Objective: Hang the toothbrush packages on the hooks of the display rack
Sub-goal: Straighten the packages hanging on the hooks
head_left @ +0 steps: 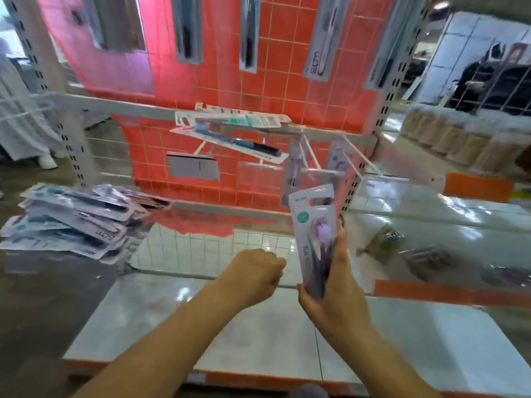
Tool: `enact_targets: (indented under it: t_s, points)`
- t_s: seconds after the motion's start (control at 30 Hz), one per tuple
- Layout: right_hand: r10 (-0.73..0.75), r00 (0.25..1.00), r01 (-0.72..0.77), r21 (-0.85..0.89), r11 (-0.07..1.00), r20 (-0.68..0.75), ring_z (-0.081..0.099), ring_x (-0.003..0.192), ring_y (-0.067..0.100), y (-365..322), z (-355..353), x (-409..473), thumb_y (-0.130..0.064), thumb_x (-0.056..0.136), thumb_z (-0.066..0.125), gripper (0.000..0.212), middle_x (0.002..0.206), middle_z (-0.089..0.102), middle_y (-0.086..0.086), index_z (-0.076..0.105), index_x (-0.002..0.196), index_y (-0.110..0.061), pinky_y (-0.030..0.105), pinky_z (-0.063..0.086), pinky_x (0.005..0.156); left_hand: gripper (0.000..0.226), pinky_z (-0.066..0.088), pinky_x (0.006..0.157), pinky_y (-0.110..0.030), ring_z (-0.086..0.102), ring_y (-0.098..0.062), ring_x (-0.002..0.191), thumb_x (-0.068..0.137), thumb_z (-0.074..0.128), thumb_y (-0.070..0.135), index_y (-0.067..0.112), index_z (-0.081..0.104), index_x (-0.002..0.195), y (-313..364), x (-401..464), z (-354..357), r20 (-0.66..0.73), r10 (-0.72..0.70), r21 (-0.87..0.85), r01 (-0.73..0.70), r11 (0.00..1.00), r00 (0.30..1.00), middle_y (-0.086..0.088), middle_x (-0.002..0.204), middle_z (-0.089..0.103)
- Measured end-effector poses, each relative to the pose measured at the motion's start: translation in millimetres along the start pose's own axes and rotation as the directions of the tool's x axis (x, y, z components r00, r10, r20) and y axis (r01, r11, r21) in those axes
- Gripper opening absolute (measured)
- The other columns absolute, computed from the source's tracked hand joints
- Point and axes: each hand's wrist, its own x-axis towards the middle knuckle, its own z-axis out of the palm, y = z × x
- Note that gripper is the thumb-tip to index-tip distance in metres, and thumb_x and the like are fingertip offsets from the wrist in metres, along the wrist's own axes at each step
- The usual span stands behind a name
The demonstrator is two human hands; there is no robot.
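Observation:
My right hand [334, 285] grips a toothbrush package [314, 225] with a purple brush, held upright just below the white hooks [313, 156] of the lower rail. My left hand [255, 271] hovers beside it, fingers curled, holding nothing. A few packages [230, 130] lie flat across the lower hooks. Other packages [248, 33] hang in the rack's upper row against the red grid panel [224, 81]. A loose pile of packages [74, 219] sits on the shelf at the left.
The glossy white shelf [178, 317] has an orange front edge. Slotted white uprights [385, 110] frame the rack. Clear-wrapped items [425, 257] lie on the shelf at the right. A person in white stands at the far left [20, 116].

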Motion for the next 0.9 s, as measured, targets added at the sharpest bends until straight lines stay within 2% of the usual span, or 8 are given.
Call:
enact_targets:
  t_s: [0.13, 0.27, 0.4, 0.5, 0.6, 0.7, 0.8, 0.9]
  points:
    - [-0.037, 0.997, 0.038, 0.008, 0.999, -0.071, 0.056, 0.115, 0.021, 62, 37, 3, -0.013, 0.074, 0.075, 0.124, 0.141, 0.041, -0.001, -0.026, 0.124, -0.065, 0.037, 0.054, 0.086, 0.025, 0.044, 0.082, -0.035, 0.055, -0.027, 0.095, 0.099, 0.036, 0.026, 0.011, 0.054, 0.107, 5, 29, 68, -0.016, -0.009, -0.057, 0.008, 0.998, 1.000, -0.010, 0.105, 0.060]
    - [-0.049, 0.991, 0.055, 0.049, 0.997, -0.121, 0.052, 0.121, 0.023, 115, 69, 26, -0.013, 0.074, 0.076, 0.118, 0.146, 0.035, -0.002, -0.016, 0.133, -0.057, 0.038, 0.051, 0.092, 0.029, 0.045, 0.083, -0.033, 0.056, -0.028, 0.102, 0.098, 0.038, 0.031, 0.013, 0.057, 0.111, 5, 62, 122, -0.107, -0.091, -0.131, 0.077, 0.988, 0.990, -0.008, 0.112, 0.062]
    - [-0.068, 0.982, 0.077, 0.043, 0.996, -0.176, 0.050, 0.121, 0.028, 148, 83, 60, -0.014, 0.075, 0.076, 0.119, 0.150, 0.027, 0.001, -0.020, 0.139, -0.046, 0.042, 0.051, 0.090, 0.030, 0.046, 0.083, -0.035, 0.057, -0.026, 0.102, 0.096, 0.041, 0.033, 0.016, 0.060, 0.113, 11, 83, 151, -0.190, -0.121, -0.173, 0.088, 0.981, 0.974, -0.005, 0.114, 0.063]
    - [-0.126, 0.969, 0.131, 0.010, 0.991, -0.212, 0.050, 0.121, 0.030, 160, 77, 86, -0.019, 0.076, 0.075, 0.122, 0.152, 0.024, 0.005, -0.028, 0.135, -0.047, 0.046, 0.051, 0.090, 0.030, 0.044, 0.082, -0.031, 0.058, -0.022, 0.101, 0.096, 0.042, 0.033, 0.017, 0.061, 0.112, 11, 93, 165, -0.200, -0.125, -0.172, 0.090, 0.981, 0.972, -0.002, 0.113, 0.064]
    - [-0.185, 0.955, 0.185, -0.023, 0.982, -0.233, 0.046, 0.124, 0.027, 158, 58, 109, -0.024, 0.080, 0.072, 0.125, 0.151, 0.021, 0.006, -0.041, 0.126, -0.048, 0.036, 0.047, 0.090, 0.030, 0.042, 0.082, -0.026, 0.057, -0.019, 0.103, 0.097, 0.041, 0.035, 0.019, 0.060, 0.114, 8, 103, 167, -0.201, -0.151, -0.189, 0.113, 0.975, 0.968, 0.000, 0.113, 0.064]
    - [-0.191, 0.950, 0.190, -0.029, 0.981, -0.247, 0.048, 0.121, 0.026, 150, 46, 123, -0.027, 0.080, 0.072, 0.123, 0.149, 0.021, 0.004, -0.042, 0.124, -0.043, 0.035, 0.045, 0.091, 0.030, 0.041, 0.083, -0.025, 0.058, -0.017, 0.102, 0.096, 0.043, 0.036, 0.020, 0.060, 0.116, 5, 109, 168, -0.210, -0.182, -0.220, 0.135, 0.966, 0.960, 0.001, 0.112, 0.065]
    - [-0.153, 0.953, 0.154, -0.017, 0.988, -0.263, 0.050, 0.120, 0.028, 148, 37, 132, -0.025, 0.079, 0.072, 0.126, 0.148, 0.022, 0.004, -0.045, 0.119, -0.047, 0.046, 0.048, 0.094, 0.031, 0.042, 0.086, -0.027, 0.057, -0.017, 0.104, 0.097, 0.042, 0.037, 0.022, 0.057, 0.119, 10, 117, 171, -0.168, -0.212, -0.238, 0.169, 0.956, 0.963, 0.001, 0.114, 0.064]
    - [-0.064, 0.961, 0.076, 0.033, 0.997, -0.271, 0.051, 0.118, 0.030, 154, 35, 138, -0.023, 0.081, 0.071, 0.122, 0.148, 0.022, 0.009, -0.043, 0.120, -0.042, 0.043, 0.050, 0.091, 0.033, 0.044, 0.088, -0.029, 0.056, -0.018, 0.105, 0.098, 0.038, 0.038, 0.022, 0.055, 0.121, 13, 121, 179, -0.095, -0.202, -0.190, 0.181, 0.965, 0.975, -0.001, 0.114, 0.063]
